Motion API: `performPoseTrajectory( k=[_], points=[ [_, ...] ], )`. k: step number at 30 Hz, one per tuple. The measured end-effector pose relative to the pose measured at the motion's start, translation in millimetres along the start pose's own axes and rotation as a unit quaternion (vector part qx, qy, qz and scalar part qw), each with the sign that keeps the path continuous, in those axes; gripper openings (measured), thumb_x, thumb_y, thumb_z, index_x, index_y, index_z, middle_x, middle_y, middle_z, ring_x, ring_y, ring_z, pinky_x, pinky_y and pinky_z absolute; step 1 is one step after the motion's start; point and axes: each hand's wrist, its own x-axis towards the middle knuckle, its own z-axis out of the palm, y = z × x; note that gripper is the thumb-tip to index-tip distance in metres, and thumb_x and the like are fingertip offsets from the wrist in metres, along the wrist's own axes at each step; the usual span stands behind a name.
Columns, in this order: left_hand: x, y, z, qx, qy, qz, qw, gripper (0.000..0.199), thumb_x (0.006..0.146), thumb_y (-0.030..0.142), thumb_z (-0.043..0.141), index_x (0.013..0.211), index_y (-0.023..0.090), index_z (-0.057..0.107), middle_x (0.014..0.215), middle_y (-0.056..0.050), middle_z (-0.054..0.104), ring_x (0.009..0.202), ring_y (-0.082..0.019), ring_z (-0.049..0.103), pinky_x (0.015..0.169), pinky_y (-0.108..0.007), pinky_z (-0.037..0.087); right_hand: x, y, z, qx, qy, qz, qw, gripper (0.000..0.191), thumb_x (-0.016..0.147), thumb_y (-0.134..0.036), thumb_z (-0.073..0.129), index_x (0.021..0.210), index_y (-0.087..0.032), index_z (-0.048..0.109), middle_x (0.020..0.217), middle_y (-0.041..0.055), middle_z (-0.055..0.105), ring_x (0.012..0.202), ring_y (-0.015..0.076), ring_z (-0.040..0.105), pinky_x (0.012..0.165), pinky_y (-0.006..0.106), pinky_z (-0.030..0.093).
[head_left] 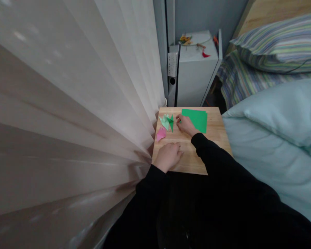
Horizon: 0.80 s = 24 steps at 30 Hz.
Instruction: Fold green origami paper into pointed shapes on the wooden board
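Observation:
My left hand (169, 156) rests on the near left part of a small wooden table (194, 162), palm down, fingers loosely out and holding nothing. Farther back, my right hand (185, 124) hovers or rests beside the folded paper, its fingers curved and apart with nothing seen between them. Just left of its fingertips stands a dark green origami piece (171, 121), close against a pale green origami piece (165, 121). A pink folded paper (161, 134) lies nearer me. Green paper sheets (198, 119) lie stacked under or behind my right hand and wrist.
A pale curtain (114, 103) hangs along the table's left edge. Behind the table stands a white cabinet (197, 79) with small ornaments on top. To the right is a bed with a light blue quilt (269, 138) and a striped pillow (282, 45).

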Motion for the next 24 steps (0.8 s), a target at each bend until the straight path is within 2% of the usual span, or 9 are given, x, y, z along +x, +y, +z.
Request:
performPoseTrajectory(
  k=[6, 8, 10, 12, 16, 19, 22, 24],
  points=[
    [3, 1, 1.8, -0.004, -0.011, -0.002, 1.000, 0.027, 0.099, 0.035, 0.057, 0.111, 0.016, 0.072, 0.105, -0.016, 0.076, 0.104, -0.034, 0.072, 0.086, -0.042, 0.055, -25, 25, -19, -0.038, 0.006, 0.010, 0.999, 0.030, 0.091, -0.010, 0.058, 0.119, -0.012, 0.069, 0.112, 0.0136, 0.077, 0.103, 0.0250, 0.069, 0.091, 0.033, 0.050],
    [3, 1, 2.8, -0.005, -0.011, 0.000, 1.000, 0.028, 0.098, 0.035, 0.057, 0.113, 0.017, 0.071, 0.104, -0.015, 0.076, 0.104, -0.034, 0.072, 0.087, -0.042, 0.054, -36, 31, -25, -0.062, 0.015, 0.014, 0.998, 0.028, 0.093, -0.017, 0.061, 0.119, -0.012, 0.070, 0.125, 0.0174, 0.073, 0.119, 0.0296, 0.064, 0.100, 0.039, 0.047],
    [4, 0, 4.9, -0.003, -0.009, 0.001, 1.000, 0.028, 0.098, 0.035, 0.057, 0.114, 0.017, 0.071, 0.105, -0.015, 0.076, 0.104, -0.034, 0.072, 0.088, -0.042, 0.054, -48, 37, -31, -0.089, 0.024, 0.013, 0.996, 0.036, 0.093, -0.024, 0.067, 0.127, -0.013, 0.067, 0.144, 0.0199, 0.062, 0.139, 0.0342, 0.049, 0.111, 0.047, 0.040],
    [5, -1, 7.8, -0.005, -0.007, 0.004, 1.000, 0.029, 0.098, 0.035, 0.056, 0.114, 0.016, 0.071, 0.106, -0.016, 0.076, 0.105, -0.034, 0.071, 0.088, -0.041, 0.053, -61, 40, -36, -0.113, 0.018, 0.008, 0.993, 0.044, 0.092, -0.027, 0.070, 0.134, -0.014, 0.064, 0.153, 0.0205, 0.055, 0.145, 0.0340, 0.044, 0.115, 0.050, 0.037],
    [8, 1, 14.2, -0.032, -0.005, 0.005, 0.999, 0.027, 0.098, 0.033, 0.056, 0.115, 0.017, 0.071, 0.110, -0.015, 0.076, 0.107, -0.030, 0.071, 0.092, -0.038, 0.051, -82, 35, -40, -0.162, -0.004, -0.011, 0.987, 0.035, 0.098, -0.030, 0.064, 0.129, -0.013, 0.066, 0.148, 0.0207, 0.060, 0.140, 0.0310, 0.050, 0.113, 0.045, 0.040],
    [11, 3, 16.7, -0.050, -0.006, 0.001, 0.999, 0.024, 0.097, 0.032, 0.059, 0.111, 0.018, 0.073, 0.108, -0.014, 0.076, 0.106, -0.030, 0.071, 0.093, -0.038, 0.051, -89, 27, -42, -0.200, -0.022, -0.024, 0.979, 0.024, 0.102, -0.028, 0.057, 0.116, -0.012, 0.069, 0.133, 0.0212, 0.068, 0.131, 0.0303, 0.058, 0.104, 0.039, 0.046],
    [14, 5, 16.5, -0.055, 0.005, -0.002, 0.998, 0.021, 0.095, 0.031, 0.061, 0.107, 0.019, 0.074, 0.104, -0.014, 0.077, 0.103, -0.029, 0.072, 0.092, -0.037, 0.051, -92, 23, -47, -0.232, -0.042, -0.019, 0.972, 0.024, 0.104, -0.018, 0.047, 0.112, -0.014, 0.069, 0.114, 0.0189, 0.075, 0.110, 0.0266, 0.070, 0.089, 0.034, 0.051],
    [15, 6, 15.5, -0.058, 0.019, -0.006, 0.998, 0.020, 0.094, 0.030, 0.061, 0.106, 0.019, 0.074, 0.103, -0.014, 0.077, 0.102, -0.028, 0.072, 0.091, -0.036, 0.051, -93, 23, -56, -0.248, -0.045, -0.008, 0.968, 0.024, 0.103, -0.013, 0.045, 0.113, -0.014, 0.068, 0.107, 0.0175, 0.076, 0.100, 0.0252, 0.073, 0.082, 0.032, 0.051]
  ],
)
